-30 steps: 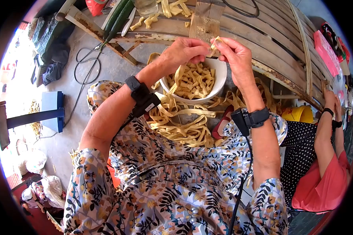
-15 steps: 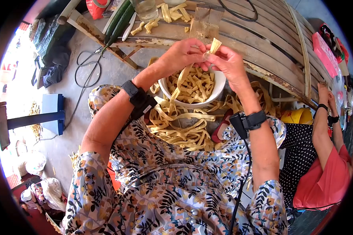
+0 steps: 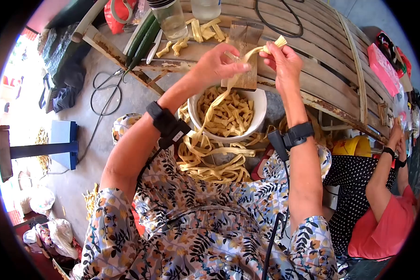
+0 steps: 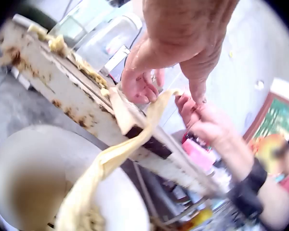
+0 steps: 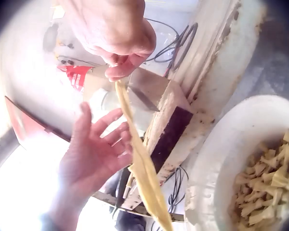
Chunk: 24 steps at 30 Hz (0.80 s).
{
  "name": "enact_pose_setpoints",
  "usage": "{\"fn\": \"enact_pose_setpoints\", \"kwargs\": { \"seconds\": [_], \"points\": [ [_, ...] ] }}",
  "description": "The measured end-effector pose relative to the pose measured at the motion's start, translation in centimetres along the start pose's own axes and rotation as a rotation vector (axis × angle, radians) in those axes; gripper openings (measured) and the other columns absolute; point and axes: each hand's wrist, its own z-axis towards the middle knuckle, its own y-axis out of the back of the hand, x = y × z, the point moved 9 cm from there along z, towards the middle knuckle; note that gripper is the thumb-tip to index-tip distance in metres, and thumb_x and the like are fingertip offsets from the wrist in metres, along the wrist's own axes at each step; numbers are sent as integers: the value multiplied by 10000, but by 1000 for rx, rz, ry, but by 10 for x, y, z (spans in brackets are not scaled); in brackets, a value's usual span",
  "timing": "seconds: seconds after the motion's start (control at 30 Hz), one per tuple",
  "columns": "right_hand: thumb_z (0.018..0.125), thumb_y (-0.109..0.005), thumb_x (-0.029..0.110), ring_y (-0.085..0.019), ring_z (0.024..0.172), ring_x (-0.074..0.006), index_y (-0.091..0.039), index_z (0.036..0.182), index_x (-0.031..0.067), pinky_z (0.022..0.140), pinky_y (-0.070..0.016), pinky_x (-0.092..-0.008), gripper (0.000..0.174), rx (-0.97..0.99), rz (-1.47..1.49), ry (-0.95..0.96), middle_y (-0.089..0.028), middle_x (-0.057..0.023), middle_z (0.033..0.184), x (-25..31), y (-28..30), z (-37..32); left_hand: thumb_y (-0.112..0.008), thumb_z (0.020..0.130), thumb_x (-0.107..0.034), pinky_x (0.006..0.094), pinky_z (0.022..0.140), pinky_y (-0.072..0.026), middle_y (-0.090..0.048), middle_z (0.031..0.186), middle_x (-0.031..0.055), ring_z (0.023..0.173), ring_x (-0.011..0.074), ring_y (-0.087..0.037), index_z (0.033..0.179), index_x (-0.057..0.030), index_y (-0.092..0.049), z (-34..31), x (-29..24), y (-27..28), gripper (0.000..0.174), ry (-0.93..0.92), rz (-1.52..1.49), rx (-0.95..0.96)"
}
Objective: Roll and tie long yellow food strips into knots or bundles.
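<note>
My right hand pinches the end of a long pale yellow strip, a folded tip sticking up above the fingers. The strip slants down across the white bucket to a heap of loose strips. My left hand is beside it with fingers parted, holding nothing. In the right wrist view the left palm lies spread next to the strip. Short knotted pieces fill much of the bucket. A wooden block lies on the bench edge, behind the strip.
On the slatted bench are jars, long green vegetables, short yellow pieces and a black cable. At the right sits another person in a red top. A yellow container is near them.
The hands, together half a second ago, have drawn apart; the left hand has let go of the strip and the right has moved up and right with its end. The view has shifted slightly.
</note>
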Motion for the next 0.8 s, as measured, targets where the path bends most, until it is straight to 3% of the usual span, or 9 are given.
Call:
{"fn": "enact_pose_setpoints", "kwargs": {
  "seconds": [0.03,0.17,0.27,0.3,0.43,0.8],
  "points": [
    [794,-611,89,-610,602,-134,-587,838,-43,512,-485,-197,141,2,25,4,-622,-90,754,0,-4,0,-662,767,-158,220,630,-435,-559,750,36,697,80,-520,1079,-44,-417,5,2,0,413,-94,78,-40],
    [794,-612,81,-605,594,-132,-589,829,-44,514,-485,-198,131,40,20,58,-617,-92,740,10,-16,-1,-656,773,-144,218,612,-443,-560,743,28,685,84,-530,1085,-59,-397,5,-1,-7,414,-181,163,-117],
    [791,-612,67,-600,586,-130,-588,823,-47,512,-481,-200,122,18,-8,67,-613,-90,729,10,-12,2,-603,803,-96,223,578,-436,-544,707,29,658,82,-518,1099,-57,-402,3,1,6,360,11,-1,-100],
    [789,-613,63,-598,584,-130,-588,822,-49,510,-480,-200,119,13,-2,57,-611,-89,726,5,-9,4,-560,825,-80,222,551,-428,-551,709,28,622,76,-497,1066,-30,-466,5,-6,14,264,-40,107,-147],
    [780,-615,45,-594,565,-140,-582,810,-60,497,-476,-203,114,-12,51,43,-604,-92,711,-9,-8,9,-553,842,-141,198,536,-418,-573,724,-2,596,41,-476,913,-4,-585,18,-13,39,158,-322,312,-289],
    [771,-604,25,-600,562,-158,-565,791,-80,490,-476,-207,114,-89,112,50,-602,-108,711,-11,-2,23,-584,806,-150,231,500,-416,-554,615,17,539,75,-490,862,-1,-597,43,-2,42,160,-232,198,-347]
  ]
}}
